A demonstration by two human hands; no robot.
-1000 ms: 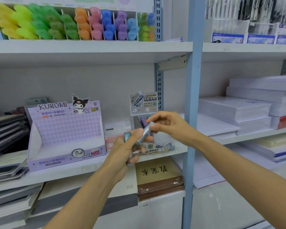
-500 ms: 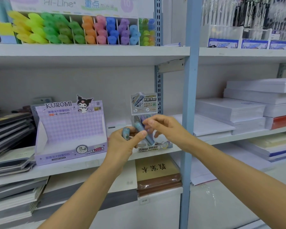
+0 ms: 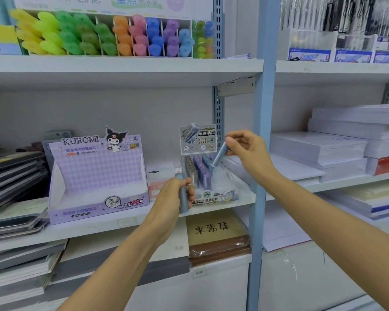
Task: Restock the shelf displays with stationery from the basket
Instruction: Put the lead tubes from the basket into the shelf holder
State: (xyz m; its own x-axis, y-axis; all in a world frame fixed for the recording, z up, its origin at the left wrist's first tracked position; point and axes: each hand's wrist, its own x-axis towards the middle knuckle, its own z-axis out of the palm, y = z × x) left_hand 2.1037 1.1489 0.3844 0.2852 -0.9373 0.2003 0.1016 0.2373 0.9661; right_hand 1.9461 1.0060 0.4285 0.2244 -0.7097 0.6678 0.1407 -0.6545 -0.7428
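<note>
The tube [image 3: 219, 154] is pinched at its upper end by the right hand [image 3: 245, 149], thumb and fingers curled round it. Its long axis slants, with the lower end pointing down and left into the clear rack [image 3: 225, 189] on the middle shelf [image 3: 121, 218], just above the grey, purple and blue tubes standing there. The right hand is the nearer to the rack's emptier right side, so setting the tube in looks to be its job. The left hand [image 3: 173, 194] grips a second tube [image 3: 184, 203], nearly upright, in front of the rack's left corner. The rack carries Chinese print and "05 2B". To its left a lilac box [image 3: 97, 176] reads "KUROMI", "2B 0.5mm" and "200". Highlighters [image 3: 121, 37] fill the shelf above.
</note>
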